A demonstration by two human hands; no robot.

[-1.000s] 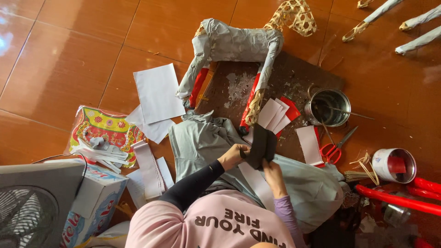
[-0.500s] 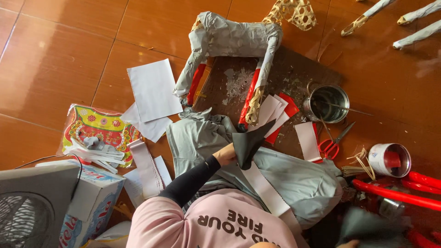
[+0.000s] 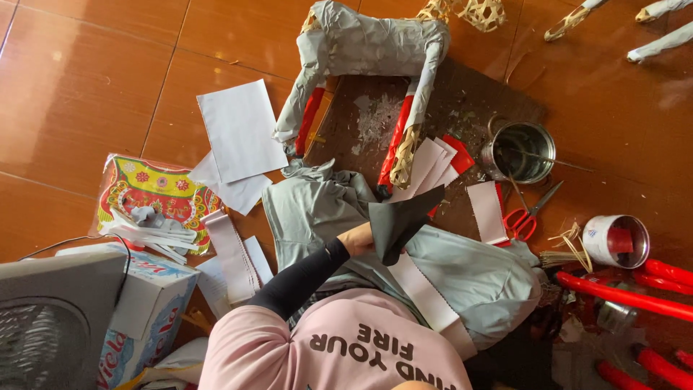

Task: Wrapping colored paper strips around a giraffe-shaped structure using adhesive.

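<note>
Reddish-brown glossy tiled floor (image 3: 86, 87); plain white paper sheet (image 3: 242, 130); dark grey folded paper piece (image 3: 401, 220); pale grey-green cloth (image 3: 469, 267); red-handled scissors (image 3: 525, 217); multicoloured floral-patterned printed packet (image 3: 155, 189), centre left; grey paper-covered frame with red legs (image 3: 368, 43).

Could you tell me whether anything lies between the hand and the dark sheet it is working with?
Nothing visible does: the left hand already grips the dark paper sheet directly, lifted above the grey cloth. The right hand is out of view.

I see a home craft corner, glossy brown tiled floor (image 3: 86, 87), paper-covered bamboo frame (image 3: 364, 47), scissors (image 3: 525, 217), glue tin (image 3: 521, 150)
</note>
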